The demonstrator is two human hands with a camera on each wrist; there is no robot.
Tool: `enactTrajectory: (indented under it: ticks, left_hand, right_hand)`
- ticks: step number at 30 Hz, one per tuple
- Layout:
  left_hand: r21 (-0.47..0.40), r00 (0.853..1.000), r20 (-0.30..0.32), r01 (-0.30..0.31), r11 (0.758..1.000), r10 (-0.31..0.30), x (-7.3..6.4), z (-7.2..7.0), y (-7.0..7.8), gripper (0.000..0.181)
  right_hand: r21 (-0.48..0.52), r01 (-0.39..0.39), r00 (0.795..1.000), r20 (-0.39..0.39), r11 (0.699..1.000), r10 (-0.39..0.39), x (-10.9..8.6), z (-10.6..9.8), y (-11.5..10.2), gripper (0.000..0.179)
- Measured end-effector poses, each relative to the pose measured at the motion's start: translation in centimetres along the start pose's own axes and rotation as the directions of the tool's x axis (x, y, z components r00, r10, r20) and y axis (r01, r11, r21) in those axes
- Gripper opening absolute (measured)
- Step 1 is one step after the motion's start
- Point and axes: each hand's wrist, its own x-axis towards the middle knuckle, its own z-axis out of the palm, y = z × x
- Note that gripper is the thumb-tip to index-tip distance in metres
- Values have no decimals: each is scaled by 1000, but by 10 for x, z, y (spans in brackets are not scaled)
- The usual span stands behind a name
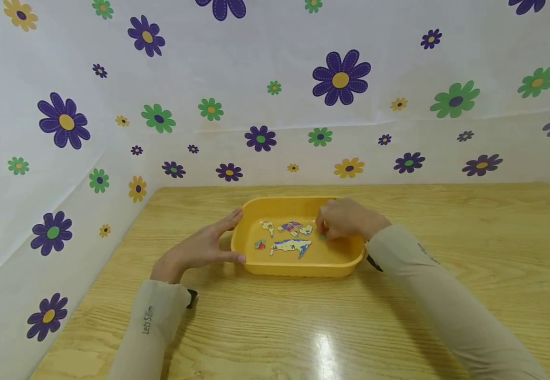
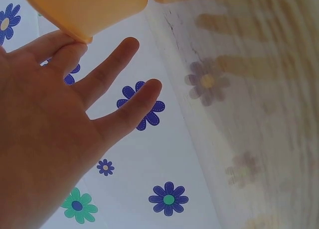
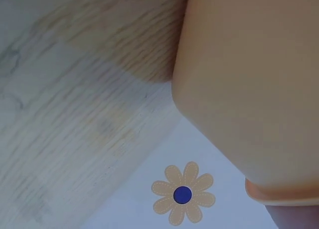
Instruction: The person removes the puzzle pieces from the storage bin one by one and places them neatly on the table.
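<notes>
A shallow yellow plastic tray sits on the table with several flat cut-out pieces inside. The largest is a cream-and-blue piece. Around it lie a red-and-green piece, a purple-and-red piece and cream pieces. My left hand spreads along the tray's left end, thumb and fingers touching its rim; two straight fingers stand clear of it in the left wrist view. Inside the tray's right side, my right hand has curled fingers pinching a small greenish piece, mostly hidden.
The wooden table extends around the tray. Behind it and along the left stands a white sheet printed with flowers. In the right wrist view the tray's outer wall fills much of the picture.
</notes>
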Motion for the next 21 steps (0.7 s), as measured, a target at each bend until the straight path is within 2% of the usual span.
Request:
enactTrajectory:
  ticks: [5,7,14,21]
  left_hand:
    - [-9,1000,0,15,1000,-15,-2,-1,1,105]
    - [-13,1000,3,20,1000,-20,-2,-1,1,105]
    - [-8,1000,10,29,1000,-29,-1,0,1,106]
    - [-22,999,10,34,999,-34,-1,0,2,105]
  right_hand:
    - [-24,-16,1000,-6,1000,16,1,1,-1,6]
    - [6,-23,1000,-20,1000,23,1,1,-1,6]
    - [178,-8,994,-109,984,27,-7,-4,5,7]
    - [178,52,972,-235,983,-9,-17,-16,12,8]
